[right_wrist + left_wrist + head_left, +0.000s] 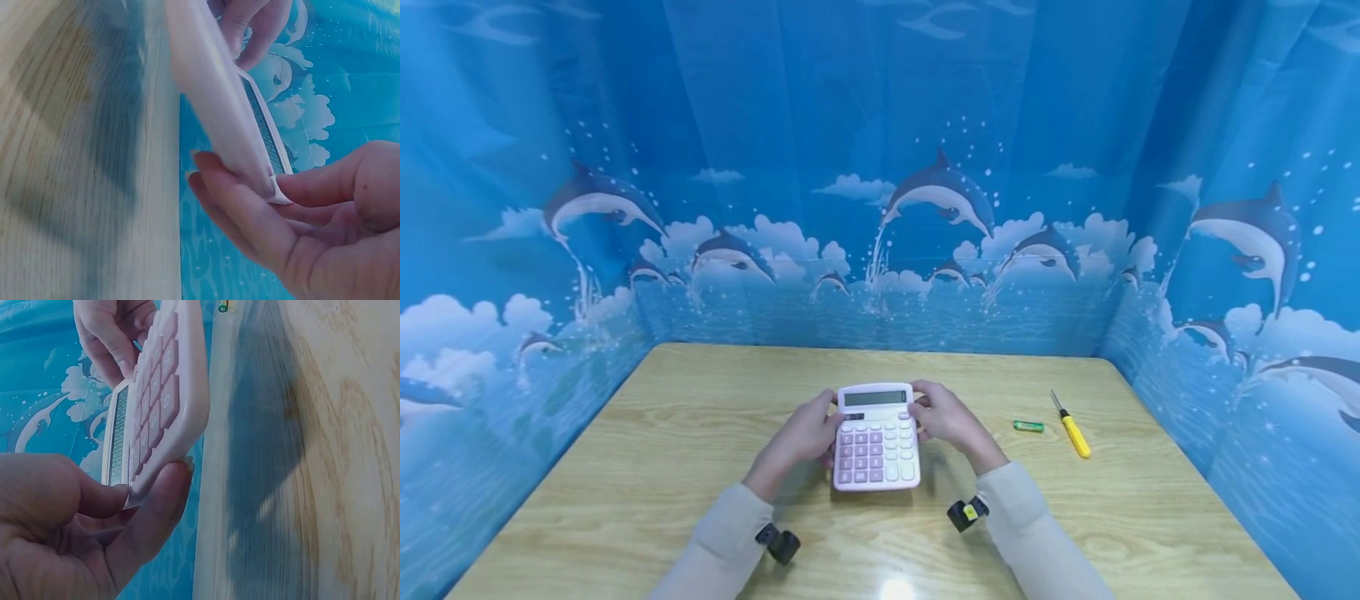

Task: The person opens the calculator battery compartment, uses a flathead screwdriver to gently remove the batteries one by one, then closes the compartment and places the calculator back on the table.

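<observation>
A pale pink calculator [877, 437] with mauve and white keys is held up off the table, its keys and grey display [876, 398] facing me. My left hand [811, 429] grips its left edge, thumb on the front near the display and fingers behind; the left wrist view shows this hand [81, 519] close up. On the opposite edge my right hand [951, 417] holds it the same way. In the right wrist view the fingers of that hand [300, 219] support the back. A digit shows at the display's right end. The calculator's back is mostly hidden.
To the right on the wooden table [700, 400] lies a green battery [1028, 426]. Beside it is a screwdriver [1072, 429] with a yellow handle, its shaft pointing away. A blue dolphin-print curtain [850, 100] stands around the table's back and sides.
</observation>
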A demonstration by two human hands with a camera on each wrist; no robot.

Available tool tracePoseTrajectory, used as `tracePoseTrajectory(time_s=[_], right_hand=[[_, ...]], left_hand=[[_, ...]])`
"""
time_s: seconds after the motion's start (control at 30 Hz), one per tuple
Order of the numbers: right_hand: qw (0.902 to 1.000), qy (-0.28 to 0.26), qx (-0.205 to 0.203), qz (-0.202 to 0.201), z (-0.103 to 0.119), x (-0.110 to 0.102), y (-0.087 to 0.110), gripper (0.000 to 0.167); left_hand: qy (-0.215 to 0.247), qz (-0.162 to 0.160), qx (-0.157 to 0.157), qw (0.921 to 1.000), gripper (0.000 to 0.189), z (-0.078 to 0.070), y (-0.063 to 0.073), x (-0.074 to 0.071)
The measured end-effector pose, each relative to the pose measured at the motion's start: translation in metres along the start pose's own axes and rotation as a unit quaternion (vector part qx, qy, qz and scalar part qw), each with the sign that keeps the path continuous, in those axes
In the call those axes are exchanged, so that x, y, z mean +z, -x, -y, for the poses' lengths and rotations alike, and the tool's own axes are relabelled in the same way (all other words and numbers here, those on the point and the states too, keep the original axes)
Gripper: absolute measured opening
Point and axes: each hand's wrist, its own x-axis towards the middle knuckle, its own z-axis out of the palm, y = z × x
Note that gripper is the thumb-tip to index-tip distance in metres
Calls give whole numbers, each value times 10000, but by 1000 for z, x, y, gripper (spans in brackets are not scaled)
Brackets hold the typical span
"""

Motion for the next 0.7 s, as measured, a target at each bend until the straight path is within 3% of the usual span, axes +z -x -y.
tracePoseTrajectory(time_s=[0.4,0.7], right_hand=[[9993,137,118,332,-2,1,1,51],[9980,447,237,386,-6,3,1,73]], left_hand=[[82,-30,111,9999,37,5,-1,3],[76,71,114,9999,43,5,0,6]])
